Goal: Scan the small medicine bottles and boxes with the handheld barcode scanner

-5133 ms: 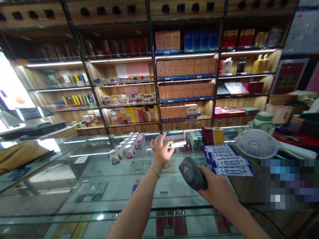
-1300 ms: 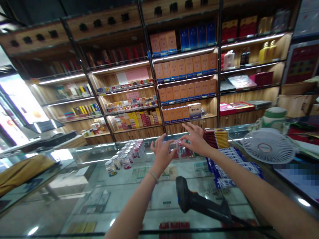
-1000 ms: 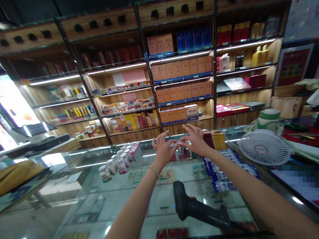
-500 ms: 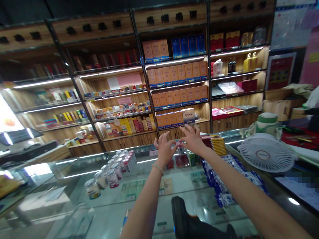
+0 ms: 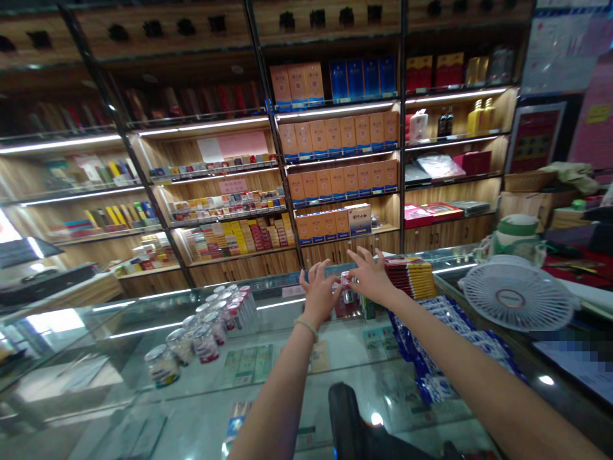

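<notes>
Both my hands are out at the far edge of the glass counter (image 5: 268, 383), meeting on a small red-and-white pack (image 5: 345, 280). My left hand (image 5: 318, 295) touches its left end, fingers curled and partly spread; my right hand (image 5: 371, 280) pinches the right end, the other fingers fanned upward. The pack sits between the fingertips, just above the red packs (image 5: 345, 306) standing on the counter; I cannot tell which hand bears the weight. Compared with half a second ago the hands keep the same pinch, but the view has swung so they sit a little lower, and the black scanner (image 5: 357, 429) at the near edge has slid further out of the bottom of the picture. Five seconds back that scanner was in my right hand; now it lies on the glass. Left of the hands, a row of small jars (image 5: 205, 322) runs diagonally, with bare glass between. Right, a stack of red-and-yellow packs (image 5: 407, 278) and blue-and-white packets (image 5: 431, 338) crowd close under my right forearm; a white fan (image 5: 517, 300) stands further right.
</notes>
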